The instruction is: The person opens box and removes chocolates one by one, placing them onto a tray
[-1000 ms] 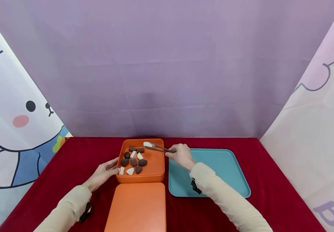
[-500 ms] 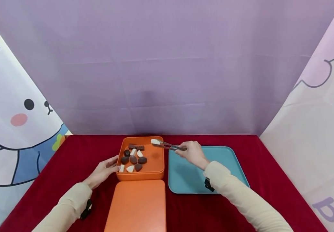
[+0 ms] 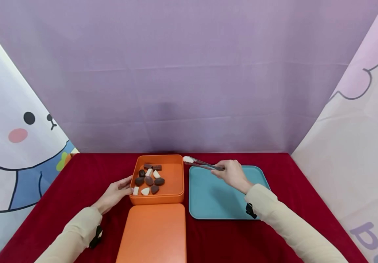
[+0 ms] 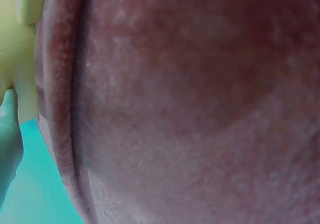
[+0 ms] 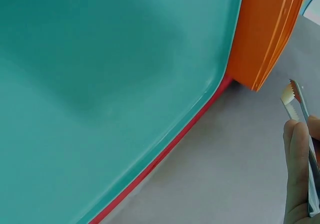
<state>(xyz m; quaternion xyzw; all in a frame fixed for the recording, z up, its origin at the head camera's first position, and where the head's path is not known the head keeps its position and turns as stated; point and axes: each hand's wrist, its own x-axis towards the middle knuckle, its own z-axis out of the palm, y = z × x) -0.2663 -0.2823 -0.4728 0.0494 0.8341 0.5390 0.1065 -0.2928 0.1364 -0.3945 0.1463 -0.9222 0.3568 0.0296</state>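
Note:
My right hand [image 3: 233,175] grips a pair of small tongs [image 3: 205,164], also seen in the right wrist view. A white chocolate-like piece [image 3: 188,159] is pinched at the tips, above the gap between box and tray. The orange box [image 3: 172,182] holds several dark and white pieces, mostly at its left. Against the box's left wall, near the front corner, rests my left hand [image 3: 115,193], with thumb and fingers rather straight. In the left wrist view, dark reddish cloth covers most of the frame; a finger [image 4: 9,108] shows at the left edge.
The teal tray [image 3: 208,197] lies right of the box, under the right hand. An orange lid-like panel [image 3: 154,233] lies in front of the box. Red cloth [image 3: 215,237] covers the table; a purple backdrop [image 3: 189,73] stands behind.
My right hand has moved rightwards, carrying the tongs and white piece from above the box to past its right rim. The left hand has stayed on the box.

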